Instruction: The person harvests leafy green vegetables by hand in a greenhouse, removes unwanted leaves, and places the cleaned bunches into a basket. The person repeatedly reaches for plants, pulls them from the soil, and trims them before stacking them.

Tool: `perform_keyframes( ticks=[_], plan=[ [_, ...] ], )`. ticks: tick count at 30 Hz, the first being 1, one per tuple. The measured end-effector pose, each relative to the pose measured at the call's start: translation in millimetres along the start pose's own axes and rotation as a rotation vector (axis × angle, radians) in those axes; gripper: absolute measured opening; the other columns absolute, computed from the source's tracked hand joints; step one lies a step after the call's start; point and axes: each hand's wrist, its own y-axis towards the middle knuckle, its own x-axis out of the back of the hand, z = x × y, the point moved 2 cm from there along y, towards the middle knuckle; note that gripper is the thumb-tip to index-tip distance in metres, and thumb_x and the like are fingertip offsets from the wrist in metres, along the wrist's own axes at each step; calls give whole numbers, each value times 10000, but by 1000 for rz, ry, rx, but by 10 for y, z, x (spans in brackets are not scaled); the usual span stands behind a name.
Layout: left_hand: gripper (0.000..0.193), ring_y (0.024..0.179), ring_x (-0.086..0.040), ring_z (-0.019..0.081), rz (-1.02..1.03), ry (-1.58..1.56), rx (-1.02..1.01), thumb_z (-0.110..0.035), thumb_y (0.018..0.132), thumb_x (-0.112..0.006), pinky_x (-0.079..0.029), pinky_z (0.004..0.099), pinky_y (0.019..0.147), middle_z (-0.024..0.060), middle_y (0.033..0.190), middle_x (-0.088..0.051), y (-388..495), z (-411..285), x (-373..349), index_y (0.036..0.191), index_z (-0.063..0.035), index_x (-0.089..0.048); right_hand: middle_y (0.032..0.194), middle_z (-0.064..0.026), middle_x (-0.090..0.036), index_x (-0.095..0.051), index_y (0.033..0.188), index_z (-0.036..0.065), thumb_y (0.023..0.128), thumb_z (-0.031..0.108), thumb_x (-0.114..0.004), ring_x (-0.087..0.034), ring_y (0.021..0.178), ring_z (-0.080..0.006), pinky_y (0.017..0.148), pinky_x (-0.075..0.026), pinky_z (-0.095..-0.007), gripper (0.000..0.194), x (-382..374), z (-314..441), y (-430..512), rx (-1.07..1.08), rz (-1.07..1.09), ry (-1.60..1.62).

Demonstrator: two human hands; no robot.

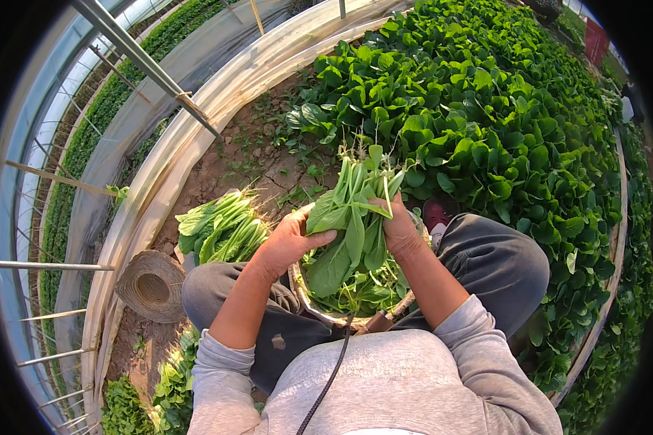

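Note:
Both my hands hold a bunch of leafy greens (353, 217), its roots pointing away from me and its leaves hanging toward my body. My left hand (294, 239) grips the leaves from the left side, thumb across them. Around the pale stems on the right, my right hand (397, 223) is closed; some of its fingers are hidden by the plants. Below the bunch, between my knees, sits a round basket (305, 296) with loose green leaves (378, 293) in it. To the left of my left hand lies a pile of pulled greens (223, 225), roots toward the right.
A woven straw hat (152, 286) rests on the soil by my left knee. More harvested greens (168, 380) lie at lower left. Dense growing greens (484, 109) fill the right side. Plastic sheeting (158, 179) and metal poles (147, 62) of a greenhouse run along the left.

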Motion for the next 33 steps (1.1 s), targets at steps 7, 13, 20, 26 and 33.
perform_keyframes(
  ticks=[7, 13, 20, 26, 33],
  plan=[
    [726, 1212, -561, 178, 88, -237, 61, -157, 832, -739, -408, 333, 1074, 87, 1342, -587, -43, -64, -9, 1461, -1, -412, 1056, -67, -691, -618, 1184, 17, 828, 35, -665, -690, 905, -179, 828, -576, -340, 360, -14, -23, 12, 45, 38, -72],
    [919, 1265, -498, 180, 115, -264, -181, -295, 800, -814, -399, 349, 1085, 109, 1409, -511, 32, -223, -16, 1522, -24, -314, 1101, -112, -682, -574, 1259, 22, 889, 111, -661, -698, 962, -231, 860, -593, -373, 391, 14, -2, 7, -50, 66, 153],
    [636, 1143, -575, 157, 78, -185, 76, -322, 876, -785, -464, 335, 997, 50, 1264, -621, -12, 47, -85, 1378, -40, -514, 1038, -46, -691, -631, 1169, 22, 879, 170, -749, -680, 886, -142, 793, -575, -308, 347, -63, 2, -1, 22, 46, -1],
    [594, 1118, -603, 161, 54, -277, 49, -256, 887, -767, -484, 335, 979, 45, 1256, -629, 25, 230, -79, 1381, -50, -512, 1033, -38, -691, -648, 1146, 11, 882, 150, -730, -666, 884, -136, 802, -558, -316, 309, -70, -26, 6, 20, 69, -127],
    [518, 992, -647, 146, -6, -286, 127, -157, 810, -827, -546, 313, 873, 29, 1129, -660, 4, 391, -223, 1261, -58, -591, 951, -37, -699, -650, 1084, -8, 889, 115, -729, -665, 824, -114, 757, -552, -284, 243, -252, -125, -10, 95, 32, -365]
  ],
)
